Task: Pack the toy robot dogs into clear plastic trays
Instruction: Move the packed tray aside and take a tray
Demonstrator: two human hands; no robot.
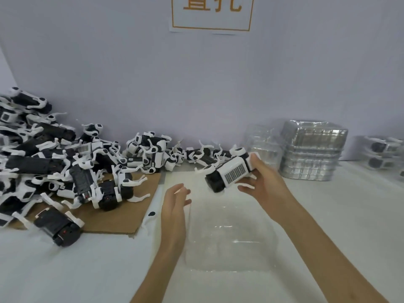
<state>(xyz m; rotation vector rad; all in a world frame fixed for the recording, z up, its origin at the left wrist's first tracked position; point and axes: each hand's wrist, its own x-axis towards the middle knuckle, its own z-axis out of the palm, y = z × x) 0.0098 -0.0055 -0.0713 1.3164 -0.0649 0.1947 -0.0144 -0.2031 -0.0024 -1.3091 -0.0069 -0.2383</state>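
My right hand [265, 182] grips a black-and-white toy robot dog [229, 171] by its rear end, holding it in the air above the far edge of a clear plastic tray [231, 237]. The tray lies flat on the white table, with nothing visible inside. My left hand [175, 204] hovers at the tray's left edge, fingers relaxed and holding nothing. A large pile of toy robot dogs [54, 162] covers the left side of the table.
A brown cardboard sheet [122, 217] lies under the pile's near edge. Stacks of clear trays [310, 154] stand at the back right against the wall. Packed trays [382, 154] sit at the far right. The white table [87, 270] extends in front.
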